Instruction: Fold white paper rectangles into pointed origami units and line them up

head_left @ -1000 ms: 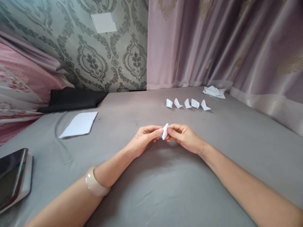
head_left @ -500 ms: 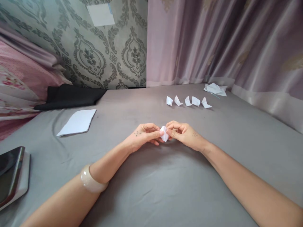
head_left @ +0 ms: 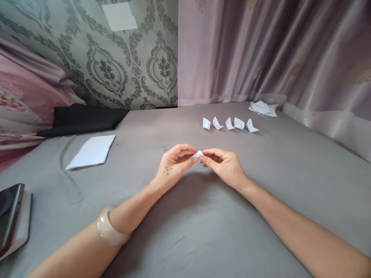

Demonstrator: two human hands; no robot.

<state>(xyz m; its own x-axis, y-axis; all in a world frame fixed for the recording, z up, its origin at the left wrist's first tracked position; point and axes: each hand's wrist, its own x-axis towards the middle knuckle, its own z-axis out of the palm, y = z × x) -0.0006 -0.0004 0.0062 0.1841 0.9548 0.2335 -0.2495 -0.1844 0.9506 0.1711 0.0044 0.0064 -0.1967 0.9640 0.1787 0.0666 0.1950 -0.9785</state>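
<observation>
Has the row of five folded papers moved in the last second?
No. The five folded papers keep their place against the left edge of the mauve curtain.

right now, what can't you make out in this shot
Folded paper: in the head view, the left hand and right hand cover part of it, so its full shape is hidden.
Dark-topped object: in the head view, cut off by the left edge.
Thin strip by the loose papers: in the head view, too small to identify.
</observation>
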